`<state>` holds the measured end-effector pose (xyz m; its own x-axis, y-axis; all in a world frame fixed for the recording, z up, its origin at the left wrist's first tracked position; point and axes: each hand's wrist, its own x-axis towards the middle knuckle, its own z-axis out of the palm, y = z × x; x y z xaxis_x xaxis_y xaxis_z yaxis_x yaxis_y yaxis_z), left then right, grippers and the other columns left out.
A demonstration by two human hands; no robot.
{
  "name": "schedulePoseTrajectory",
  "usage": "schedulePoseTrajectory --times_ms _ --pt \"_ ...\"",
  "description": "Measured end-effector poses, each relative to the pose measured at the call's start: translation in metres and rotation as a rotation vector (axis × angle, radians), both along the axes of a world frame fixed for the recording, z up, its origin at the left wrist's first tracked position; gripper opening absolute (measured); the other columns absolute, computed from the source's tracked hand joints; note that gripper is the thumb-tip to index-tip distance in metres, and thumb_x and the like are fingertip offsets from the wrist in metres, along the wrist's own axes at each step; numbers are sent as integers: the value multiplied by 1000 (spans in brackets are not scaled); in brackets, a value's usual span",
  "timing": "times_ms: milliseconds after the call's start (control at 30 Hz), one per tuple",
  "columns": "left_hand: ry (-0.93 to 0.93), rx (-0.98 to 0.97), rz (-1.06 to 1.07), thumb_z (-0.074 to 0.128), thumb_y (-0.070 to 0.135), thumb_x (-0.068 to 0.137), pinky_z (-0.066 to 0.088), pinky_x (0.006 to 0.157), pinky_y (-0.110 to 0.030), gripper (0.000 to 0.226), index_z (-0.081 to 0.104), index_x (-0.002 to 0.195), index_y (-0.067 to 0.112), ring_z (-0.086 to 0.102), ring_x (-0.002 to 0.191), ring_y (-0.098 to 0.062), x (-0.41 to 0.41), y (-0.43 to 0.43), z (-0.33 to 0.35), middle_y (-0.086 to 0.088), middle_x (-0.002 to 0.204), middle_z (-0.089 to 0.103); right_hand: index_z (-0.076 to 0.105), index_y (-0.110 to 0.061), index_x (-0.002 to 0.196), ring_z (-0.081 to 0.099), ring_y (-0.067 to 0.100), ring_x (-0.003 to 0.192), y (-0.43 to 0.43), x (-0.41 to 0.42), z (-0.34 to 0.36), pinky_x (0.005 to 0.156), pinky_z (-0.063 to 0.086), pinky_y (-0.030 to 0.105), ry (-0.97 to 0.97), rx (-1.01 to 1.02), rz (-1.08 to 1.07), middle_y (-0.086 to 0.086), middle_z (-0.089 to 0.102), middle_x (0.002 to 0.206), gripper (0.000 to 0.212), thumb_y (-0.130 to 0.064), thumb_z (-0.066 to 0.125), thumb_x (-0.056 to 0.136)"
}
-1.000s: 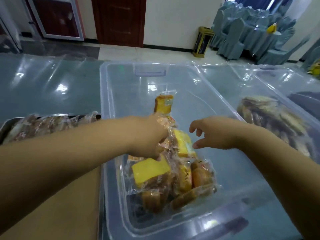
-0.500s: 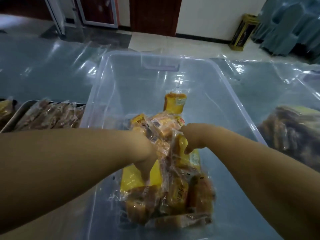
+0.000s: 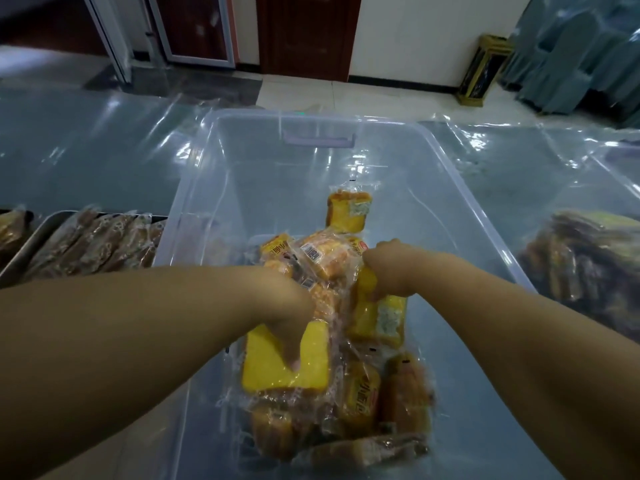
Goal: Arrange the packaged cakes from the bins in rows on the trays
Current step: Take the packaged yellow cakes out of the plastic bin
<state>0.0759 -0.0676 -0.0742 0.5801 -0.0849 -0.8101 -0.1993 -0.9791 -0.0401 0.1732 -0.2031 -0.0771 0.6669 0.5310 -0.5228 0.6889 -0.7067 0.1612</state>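
Observation:
A clear plastic bin [image 3: 221, 157] stands in front of me with a pile of yellow packaged cakes [image 3: 360, 396] in its near half. One cake pack [image 3: 348, 211] lies alone farther back. My left hand [image 3: 294, 306] reaches down into the pile, its fingers curled round a large yellow cake pack [image 3: 266, 368]. My right hand [image 3: 388, 268] grips another yellow cake pack [image 3: 377, 317] at its top edge. A metal tray [image 3: 38, 237] at the left holds a row of brown packaged cakes [image 3: 100, 240].
A second clear bin [image 3: 609, 157] at the right holds a heap of dark packaged cakes [image 3: 588, 258]. Shiny plastic sheeting [image 3: 86, 150] covers the table. Beyond it are a tiled floor, a dark door, a gold waste bin [image 3: 483, 71] and covered chairs.
Both hands have dropped into the cake pile. The right hand, open above the bin a second ago, now grips a pack. The view has moved closer and tilted down.

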Motion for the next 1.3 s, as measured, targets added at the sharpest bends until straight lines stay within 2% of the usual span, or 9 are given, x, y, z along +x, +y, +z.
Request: schedulePoseTrajectory --times_ms 167,300,433,533,667,833,933,1100,1300 --pt "-128 -38 30 62 38 86 43 68 -32 41 52 115 11 53 82 -21 9 10 19 -3 93 54 49 -11 109 46 20 85 -5 8 38 68 34 28 -24 169 -78 5 56 102 44 -37 70 81" --pt "-194 -67 134 60 30 88 48 76 -36 18 48 89 17 61 96 -29 15 24 33 -6 97 58 39 -20 77 42 15 68 -14 12 69 55 29 28 -89 352 -183 -5 43 76 40 -40 74 76" --pt "-389 0 205 56 26 89 39 59 -28 26 58 108 9 54 78 -23 21 32 34 -7 96 59 47 -20 86 41 10 64 -22 15 92 55 34 29 -127 438 -224 -5 45 76 34 -37 74 76" --pt "-534 -84 324 59 26 88 32 50 -27 19 54 98 11 48 67 -19 27 39 35 -2 79 49 53 -17 91 47 11 67 -23 13 96 55 39 28 -71 459 -211 -3 51 80 35 -40 74 75" --pt "-667 -317 377 67 31 82 32 53 -28 27 43 75 20 49 71 -20 36 41 37 0 76 49 46 -25 70 48 13 69 -16 5 84 55 35 27 14 517 -144 -6 49 78 34 -38 77 72" --pt "-676 -606 433 68 27 84 47 56 -29 19 51 92 21 59 73 -17 43 38 41 0 85 59 43 -26 77 48 16 73 -12 5 73 54 33 27 19 643 -155 -6 49 79 36 -31 79 71" --pt "-630 -651 458 66 20 86 53 74 -34 28 56 112 22 60 82 -15 51 43 42 4 97 63 43 -21 91 47 12 69 -15 11 72 52 34 25 -21 651 -207 -4 50 81 45 -30 80 69" --pt "-657 -415 361 63 21 89 48 84 -38 39 49 125 19 55 98 -24 89 52 32 -5 116 57 43 -17 108 50 23 74 -14 20 68 51 31 27 -245 391 -193 -1 44 75 52 -34 76 71" --pt "-651 -146 190 50 12 94 44 85 -39 41 38 133 6 51 110 -33 139 46 5 -16 128 49 39 -23 74 47 19 68 -16 24 54 47 28 24 -282 258 -117 -4 43 71 39 -39 74 71"
